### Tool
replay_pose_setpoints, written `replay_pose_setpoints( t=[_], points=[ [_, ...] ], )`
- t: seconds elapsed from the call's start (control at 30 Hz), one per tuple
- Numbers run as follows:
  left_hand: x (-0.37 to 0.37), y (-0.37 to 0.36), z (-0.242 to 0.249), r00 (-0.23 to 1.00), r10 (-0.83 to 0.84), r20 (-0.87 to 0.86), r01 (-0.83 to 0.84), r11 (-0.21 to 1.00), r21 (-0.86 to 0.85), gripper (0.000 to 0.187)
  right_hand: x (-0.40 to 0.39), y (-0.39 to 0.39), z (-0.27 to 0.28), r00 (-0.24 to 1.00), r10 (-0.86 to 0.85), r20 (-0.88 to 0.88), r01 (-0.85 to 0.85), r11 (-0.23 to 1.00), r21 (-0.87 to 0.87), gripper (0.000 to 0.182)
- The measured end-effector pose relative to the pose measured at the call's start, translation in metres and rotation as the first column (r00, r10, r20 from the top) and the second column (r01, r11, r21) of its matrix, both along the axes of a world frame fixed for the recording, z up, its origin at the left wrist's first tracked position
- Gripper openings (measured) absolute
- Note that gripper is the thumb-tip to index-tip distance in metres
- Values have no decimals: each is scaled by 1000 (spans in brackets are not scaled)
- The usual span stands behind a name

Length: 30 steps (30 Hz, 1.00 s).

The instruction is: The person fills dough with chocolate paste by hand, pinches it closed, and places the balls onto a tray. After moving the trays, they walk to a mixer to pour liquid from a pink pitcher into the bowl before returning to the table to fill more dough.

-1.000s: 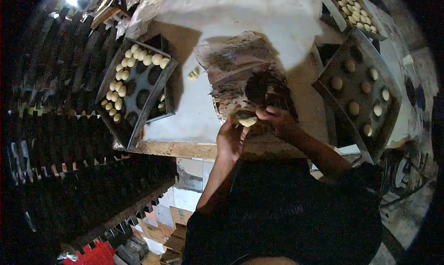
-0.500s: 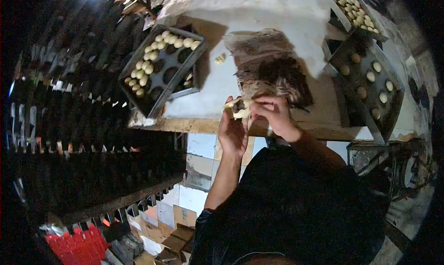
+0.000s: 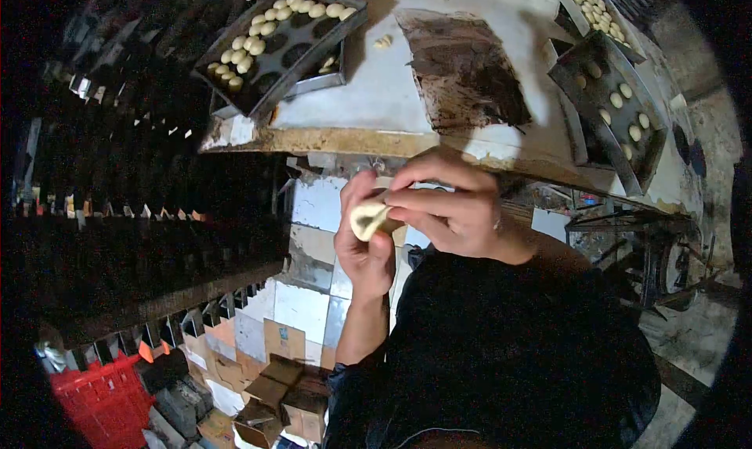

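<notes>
A pale piece of dough (image 3: 366,220), folded round a dark filling, is held up in front of the table edge. My left hand (image 3: 364,245) cups it from below and the side. The fingertips of my right hand (image 3: 450,202) pinch its upper right rim. Behind the hands, a brown-smeared sheet (image 3: 466,69) lies flat on the white table (image 3: 345,104). A small dough scrap (image 3: 383,42) rests left of the sheet.
At the left, a dark tray (image 3: 278,100) with several dough balls sits on another tray. More trays with dough balls stand at the right, one a metal tray (image 3: 619,97). Cardboard boxes (image 3: 282,386) and a red crate (image 3: 102,402) are at the lower left.
Both hands have come nearer the body with the dough, off the table edge. The dough, spread open before, is now folded round its filling. The view has shifted, with the table higher in it.
</notes>
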<state>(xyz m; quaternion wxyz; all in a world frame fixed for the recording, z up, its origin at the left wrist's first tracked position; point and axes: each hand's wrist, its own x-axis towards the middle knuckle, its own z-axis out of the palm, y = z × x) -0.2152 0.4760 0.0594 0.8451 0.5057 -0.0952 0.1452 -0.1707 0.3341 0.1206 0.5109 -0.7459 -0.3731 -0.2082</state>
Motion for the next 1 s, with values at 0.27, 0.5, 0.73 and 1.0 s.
replay_pose_setpoints(
  t=[0.27, 0.5, 0.73, 1.0],
  points=[
    [-3, -8, -1, 799, 279, 533, -567, 643, 514, 32, -10, -21, 2, 967, 120, -223, -114, 993, 39, 32],
    [35, -76, 22, 939, 125, 320, -321, 653, 686, 74, -2, -87, 10, 983, -163, -80, 156, 984, -88, 27],
    [107, -198, 13, 953, -246, 179, 207, 956, 207, 54, 50, -214, 22, 863, -105, -495, 250, 939, 237, 25],
    [177, -367, 51, 973, -39, 227, 3, 988, 156, 70, 88, -339, 0, 931, -359, 73, 341, 922, 182, 36]
  ],
)
